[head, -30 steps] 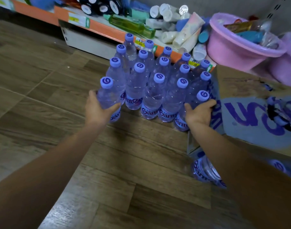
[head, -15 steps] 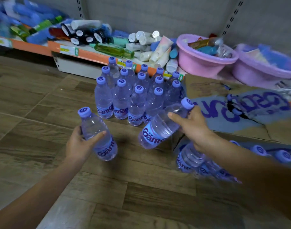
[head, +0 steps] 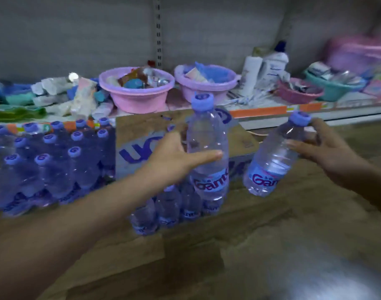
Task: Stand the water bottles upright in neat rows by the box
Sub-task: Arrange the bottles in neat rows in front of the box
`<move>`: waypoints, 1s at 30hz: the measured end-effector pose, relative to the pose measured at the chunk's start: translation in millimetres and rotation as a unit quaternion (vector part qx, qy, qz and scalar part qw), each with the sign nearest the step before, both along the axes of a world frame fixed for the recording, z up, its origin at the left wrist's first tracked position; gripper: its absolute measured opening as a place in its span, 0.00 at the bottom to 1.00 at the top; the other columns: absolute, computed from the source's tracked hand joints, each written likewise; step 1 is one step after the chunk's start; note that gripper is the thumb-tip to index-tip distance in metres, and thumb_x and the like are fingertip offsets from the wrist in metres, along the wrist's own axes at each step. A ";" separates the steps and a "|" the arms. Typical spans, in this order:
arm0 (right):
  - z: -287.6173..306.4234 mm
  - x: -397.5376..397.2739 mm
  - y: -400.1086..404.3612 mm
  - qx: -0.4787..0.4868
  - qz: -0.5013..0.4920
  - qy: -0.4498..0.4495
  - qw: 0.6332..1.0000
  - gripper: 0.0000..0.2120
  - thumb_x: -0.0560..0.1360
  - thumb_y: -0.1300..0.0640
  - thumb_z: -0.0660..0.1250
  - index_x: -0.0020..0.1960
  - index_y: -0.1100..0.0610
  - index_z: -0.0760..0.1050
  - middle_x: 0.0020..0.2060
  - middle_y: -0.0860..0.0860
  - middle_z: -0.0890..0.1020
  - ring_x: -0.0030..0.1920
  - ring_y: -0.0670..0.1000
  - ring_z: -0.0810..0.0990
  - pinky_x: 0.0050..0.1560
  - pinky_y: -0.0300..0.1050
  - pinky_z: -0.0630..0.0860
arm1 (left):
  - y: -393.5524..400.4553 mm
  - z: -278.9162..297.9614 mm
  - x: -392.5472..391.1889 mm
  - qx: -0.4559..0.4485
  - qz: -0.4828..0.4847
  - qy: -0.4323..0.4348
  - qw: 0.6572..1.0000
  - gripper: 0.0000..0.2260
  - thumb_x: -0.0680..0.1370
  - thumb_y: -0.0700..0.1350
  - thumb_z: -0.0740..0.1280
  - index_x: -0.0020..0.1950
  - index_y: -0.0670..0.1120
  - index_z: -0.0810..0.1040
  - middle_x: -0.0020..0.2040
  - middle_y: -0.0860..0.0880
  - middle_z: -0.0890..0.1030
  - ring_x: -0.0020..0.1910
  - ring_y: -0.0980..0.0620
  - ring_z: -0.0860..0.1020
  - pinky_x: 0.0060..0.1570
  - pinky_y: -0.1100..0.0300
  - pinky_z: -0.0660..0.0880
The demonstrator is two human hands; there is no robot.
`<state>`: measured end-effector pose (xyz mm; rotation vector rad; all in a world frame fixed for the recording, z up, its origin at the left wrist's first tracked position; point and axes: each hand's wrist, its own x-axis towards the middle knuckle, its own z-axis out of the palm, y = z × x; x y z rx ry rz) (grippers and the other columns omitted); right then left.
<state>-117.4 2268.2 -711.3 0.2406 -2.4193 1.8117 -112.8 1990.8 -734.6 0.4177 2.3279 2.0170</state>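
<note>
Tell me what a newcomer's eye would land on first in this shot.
First, the two water bottles held up mid-frame: the left hand grips an upright bottle, while the right hand holds a tilted bottle near its cap. Next, the block of standing purple-capped bottles at left beside the cardboard box. Behind, two pink basins sit on the low shelf.

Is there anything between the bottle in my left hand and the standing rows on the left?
Yes. The cardboard box lies between the bottle in the left hand and the standing rows. The left hand would have to carry the bottle over or in front of the box.
</note>
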 end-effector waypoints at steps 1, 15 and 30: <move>-12.8 -5.2 19.9 0.004 -0.007 0.004 1.000 0.40 0.46 0.34 0.78 0.52 0.50 0.70 0.38 0.39 0.85 0.39 0.37 0.82 0.41 0.29 0.77 | 28.3 -8.3 -6.4 -0.008 -0.015 -0.013 1.000 0.23 0.62 0.47 0.78 0.54 0.48 0.76 0.50 0.53 0.84 0.52 0.56 0.81 0.58 0.53 0.77; -195.0 -35.4 136.8 0.038 -0.015 -0.087 0.995 0.24 0.62 0.42 0.72 0.56 0.36 0.69 0.54 0.50 0.80 0.58 0.54 0.78 0.61 0.64 0.73 | 195.0 -183.8 -42.2 -0.184 0.047 -0.118 0.975 0.30 0.67 0.44 0.76 0.65 0.47 0.66 0.61 0.47 0.78 0.60 0.48 0.76 0.57 0.56 0.72; -258.7 -14.6 114.6 -0.074 -0.089 -0.166 0.979 0.39 0.60 0.50 0.76 0.68 0.52 0.66 0.61 0.52 0.79 0.61 0.51 0.78 0.64 0.57 0.74 | 238.3 -223.7 -13.9 -0.131 0.210 -0.266 0.932 0.44 0.64 0.49 0.78 0.72 0.46 0.56 0.71 0.43 0.62 0.70 0.44 0.62 0.67 0.54 0.63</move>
